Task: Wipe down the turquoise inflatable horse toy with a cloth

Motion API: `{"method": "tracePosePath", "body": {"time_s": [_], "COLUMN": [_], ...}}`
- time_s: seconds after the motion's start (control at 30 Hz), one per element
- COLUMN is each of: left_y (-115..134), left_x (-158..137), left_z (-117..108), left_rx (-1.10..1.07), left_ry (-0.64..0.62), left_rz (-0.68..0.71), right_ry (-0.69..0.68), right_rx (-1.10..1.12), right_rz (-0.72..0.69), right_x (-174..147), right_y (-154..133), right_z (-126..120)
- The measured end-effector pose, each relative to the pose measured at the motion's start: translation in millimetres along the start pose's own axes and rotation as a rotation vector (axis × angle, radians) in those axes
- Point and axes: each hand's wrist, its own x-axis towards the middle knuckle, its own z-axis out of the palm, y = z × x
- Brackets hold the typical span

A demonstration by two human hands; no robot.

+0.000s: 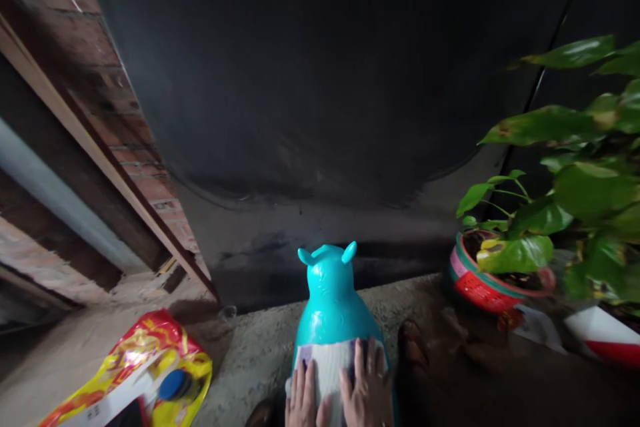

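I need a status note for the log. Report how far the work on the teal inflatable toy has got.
Done: a white cloth already lies across the back of the teal inflatable toy. In hand: left hand and right hand both press flat on that cloth. Left: the toy's head and horns are uncovered, and the yellow-red bag lies untouched on the floor.

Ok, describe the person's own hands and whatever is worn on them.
Only the hands show, at the bottom edge of the head view; wrists and forearms are cut off, so no sleeves can be seen. The left hand is bare, with no glove or visible jewellery. The right hand is bare too, apart from what looks like a thin ring on one finger, too small to be sure.
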Motion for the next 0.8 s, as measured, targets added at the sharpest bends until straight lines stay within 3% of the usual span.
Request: {"method": "tracePosePath", "body": {"time_s": [0.2,0.37,0.53,0.7,0.8], "left_y": [15.2,16.8,2.4,-22.2,-32.5], "left_x": [64.4,76.7,60.2,6.2,-20.0], "left_z": [-21.8,-21.3,-3.5,18.6,23.7], "left_rx": [-0.167,-0.203,-0.139,-0.090,-0.070], "left_ry": [-0.047,-0.049,-0.038,0.017,-0.013], "left_rz": [0.016,-0.022,-0.039,0.012,0.029], "right_ry": [-0.091,-0.067,-0.016,0.116,0.229], "right_rx": [-0.035,-0.016,-0.012,-0.021,-0.034], "right_rz": [0.038,0.048,0.064,-0.021,-0.058], "right_x": [56.4,63.9,40.8,-14.9,-47.4], "right_y": [-32.2,-38.0,-30.7,-5.6,9.6], "right_z": [-28.5,-27.1,-16.4,6.6,18.9]}}
